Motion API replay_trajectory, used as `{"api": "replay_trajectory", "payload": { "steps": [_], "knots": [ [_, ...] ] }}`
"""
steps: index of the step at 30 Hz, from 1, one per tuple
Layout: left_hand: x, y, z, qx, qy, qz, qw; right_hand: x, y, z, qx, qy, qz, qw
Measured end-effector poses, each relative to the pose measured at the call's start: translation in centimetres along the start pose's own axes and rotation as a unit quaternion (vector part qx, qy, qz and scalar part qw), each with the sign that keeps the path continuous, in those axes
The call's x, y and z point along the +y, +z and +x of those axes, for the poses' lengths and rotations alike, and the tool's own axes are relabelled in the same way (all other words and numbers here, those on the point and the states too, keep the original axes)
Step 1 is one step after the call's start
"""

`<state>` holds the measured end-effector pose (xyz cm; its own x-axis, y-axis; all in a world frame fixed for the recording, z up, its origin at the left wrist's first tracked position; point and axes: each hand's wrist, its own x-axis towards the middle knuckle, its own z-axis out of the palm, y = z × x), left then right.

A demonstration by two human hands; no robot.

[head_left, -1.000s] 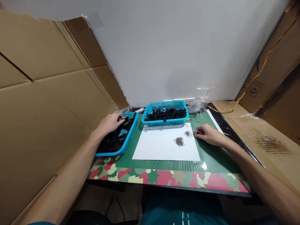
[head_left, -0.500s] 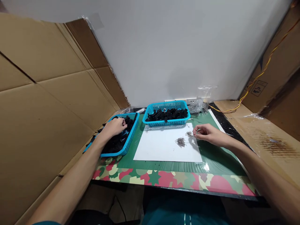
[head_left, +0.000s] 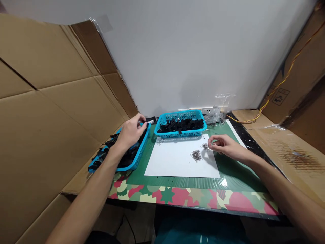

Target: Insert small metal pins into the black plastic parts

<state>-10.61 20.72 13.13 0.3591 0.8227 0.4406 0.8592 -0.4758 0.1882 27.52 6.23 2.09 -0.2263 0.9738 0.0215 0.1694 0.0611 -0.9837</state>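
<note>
Our left hand (head_left: 132, 131) has lifted toward the far end of the left basket (head_left: 142, 152), fingers pinching a black piece (head_left: 153, 119), which is now out of the heap. Our right hand (head_left: 211, 143) pinches a thin piece (too small to identify) near the metal bits (head_left: 196, 155).

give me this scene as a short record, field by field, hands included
left hand: over the left blue basket; its grip is unclear
right hand: at the white sheet's right edge, fingertips close together, apparently pinching something thin
left basket contents: black pieces
rear blue basket: behind the white sheet, also holding black pieces
white sheet: on the green mat, bearing two main heaps of small metal pieces
larger heap: nearer the person
smaller heap: beside the right hand
</note>
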Motion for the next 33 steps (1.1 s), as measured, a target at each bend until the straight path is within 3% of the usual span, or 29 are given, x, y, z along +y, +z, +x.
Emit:
{"api": "replay_trajectory", "payload": {
  "steps": [4, 7, 10, 12, 14, 16, 18, 23, 33],
  "knots": [
    [4.1, 2.2, -0.6, -0.003, 0.078, -0.167, 0.983, -0.8, 0.6, -0.1, 0.023, -0.013, 0.053, 0.998],
    [7.3, 4.7, -1.0, -0.067, 0.079, -0.339, 0.935, -1.1, 1.1, 0.0, 0.044, -0.027, 0.100, 0.994],
    [10.4, 7.3, -1.8, -0.144, 0.051, -0.531, 0.834, -0.8, 1.7, 0.2, 0.054, -0.042, 0.138, 0.988],
    [12.1, 8.8, -2.7, -0.234, 0.028, -0.626, 0.743, -0.6, 2.0, 0.4, 0.055, -0.049, 0.147, 0.986],
    [13.5, 9.9, -3.7, -0.340, 0.005, -0.682, 0.648, -0.5, 2.2, 0.4, 0.054, -0.051, 0.139, 0.987],
    [14.6, 10.7, -4.7, -0.387, -0.014, -0.708, 0.591, -0.6, 2.3, 0.3, 0.049, -0.054, 0.126, 0.989],
    [15.4, 11.1, -5.5, -0.370, -0.046, -0.728, 0.576, -0.8, 2.4, 0.2, 0.038, -0.057, 0.116, 0.991],
    [15.9, 11.6, -6.5, -0.333, -0.117, -0.743, 0.569, -1.0, 2.7, 0.1, 0.039, -0.055, 0.099, 0.993],
    [15.5, 11.8, -7.2, -0.267, -0.113, -0.734, 0.615, -1.2, 4.2, 0.1, 0.097, -0.090, 0.070, 0.989]
  ]
}}
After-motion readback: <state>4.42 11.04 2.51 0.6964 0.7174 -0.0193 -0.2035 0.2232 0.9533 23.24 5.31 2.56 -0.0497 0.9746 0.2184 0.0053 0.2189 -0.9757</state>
